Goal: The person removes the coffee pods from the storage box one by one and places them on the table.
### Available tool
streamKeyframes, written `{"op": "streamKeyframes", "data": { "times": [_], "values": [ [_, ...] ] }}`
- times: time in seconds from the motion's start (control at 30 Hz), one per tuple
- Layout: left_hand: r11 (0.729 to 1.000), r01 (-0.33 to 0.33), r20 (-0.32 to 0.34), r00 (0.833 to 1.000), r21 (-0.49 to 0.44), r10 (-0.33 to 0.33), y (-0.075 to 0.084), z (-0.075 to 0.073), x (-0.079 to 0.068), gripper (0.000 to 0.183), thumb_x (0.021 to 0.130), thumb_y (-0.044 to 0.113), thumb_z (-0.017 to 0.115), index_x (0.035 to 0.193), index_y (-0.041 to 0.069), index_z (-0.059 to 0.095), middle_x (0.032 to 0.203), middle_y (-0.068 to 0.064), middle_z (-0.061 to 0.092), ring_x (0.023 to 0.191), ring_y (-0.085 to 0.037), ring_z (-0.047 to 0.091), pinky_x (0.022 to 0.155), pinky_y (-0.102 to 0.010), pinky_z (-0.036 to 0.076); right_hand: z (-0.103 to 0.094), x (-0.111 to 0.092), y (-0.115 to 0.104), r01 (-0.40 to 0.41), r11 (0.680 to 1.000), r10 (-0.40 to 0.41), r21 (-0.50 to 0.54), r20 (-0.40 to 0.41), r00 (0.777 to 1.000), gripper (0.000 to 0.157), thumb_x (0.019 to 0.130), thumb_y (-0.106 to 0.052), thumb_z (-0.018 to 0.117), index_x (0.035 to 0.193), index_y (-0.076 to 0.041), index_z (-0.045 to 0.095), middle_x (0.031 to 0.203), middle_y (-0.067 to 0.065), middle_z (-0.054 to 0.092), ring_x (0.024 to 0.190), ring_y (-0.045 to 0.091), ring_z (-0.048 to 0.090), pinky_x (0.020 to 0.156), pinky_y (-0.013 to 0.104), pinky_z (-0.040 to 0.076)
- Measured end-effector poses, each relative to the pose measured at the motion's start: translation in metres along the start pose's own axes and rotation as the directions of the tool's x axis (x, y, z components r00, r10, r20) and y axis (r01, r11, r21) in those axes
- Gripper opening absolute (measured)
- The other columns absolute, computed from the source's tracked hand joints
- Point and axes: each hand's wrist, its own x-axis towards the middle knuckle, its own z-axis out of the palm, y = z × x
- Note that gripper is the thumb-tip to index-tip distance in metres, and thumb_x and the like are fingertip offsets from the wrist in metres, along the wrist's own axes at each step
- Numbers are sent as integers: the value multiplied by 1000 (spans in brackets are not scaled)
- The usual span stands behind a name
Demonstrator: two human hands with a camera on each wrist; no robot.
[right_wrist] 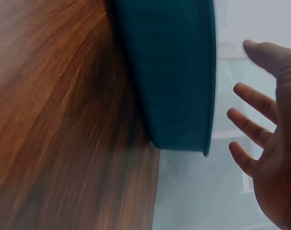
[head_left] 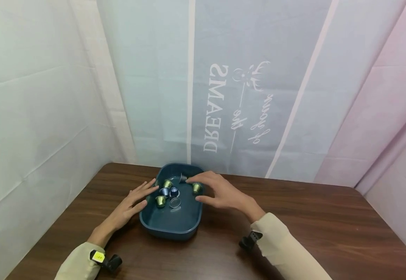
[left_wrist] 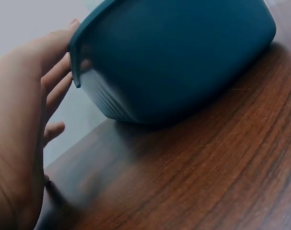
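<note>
A dark blue plastic basin (head_left: 171, 225) stands on the table and holds several small coffee capsules. Among them are a green capsule (head_left: 160, 201), a blue capsule (head_left: 174, 191), a round silver-rimmed one (head_left: 175, 202), and another green capsule (head_left: 196, 188) by the right wall. My left hand (head_left: 128, 209) is at the basin's left rim with fingers extended; in the left wrist view its fingers reach along the rim's outer side. Over the right rim hovers my right hand (head_left: 222, 192), thumb and fingers spread apart, nothing between them. The right wrist view shows its fingers apart from the basin wall (right_wrist: 171, 72).
The brown wood-grain table (head_left: 294, 229) extends to both sides of the basin. Behind it hangs a pale blue-grey cloth (head_left: 161, 97) with mirrored white lettering, close to the basin's far end. White cloth (head_left: 31, 136) encloses the left side.
</note>
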Motion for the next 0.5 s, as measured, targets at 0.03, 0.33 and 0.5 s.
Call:
{"op": "streamKeyframes", "data": {
  "times": [0.03, 0.33, 0.5],
  "values": [
    [1000, 3, 5, 1000, -3, -3, 0, 0, 0, 52, 98, 6, 46, 147, 22, 42, 157, -11, 22, 140, -48, 10, 91, -80, -5, 2, 3, 1, 9, 1000, -9, 4, 19, 1000, 49, 91, -30, 67, 138, -26, 51, 138, -14, 48, 126, 7, 41, 101, 41, 37],
    [999, 4, 34, 999, -33, -3, 0, 1, -1, 52, 98, 4, 44, 148, 16, 39, 158, -5, 18, 141, -41, 15, 91, -79, -8, 19, 26, 10, 44, 979, -72, 200, 137, 988, 52, 89, -20, 69, 137, -19, 51, 141, 0, 45, 126, 10, 44, 99, 36, 43],
    [999, 13, 35, 999, -32, -11, 1, 2, -2, 50, 99, 6, 43, 148, 17, 38, 158, -9, 17, 143, -32, 16, 92, -79, -9, 25, 35, 16, 39, 966, -91, 255, 194, 977, 53, 85, -11, 74, 134, -15, 53, 135, -1, 48, 115, 16, 53, 92, 38, 48]
  ]
}}
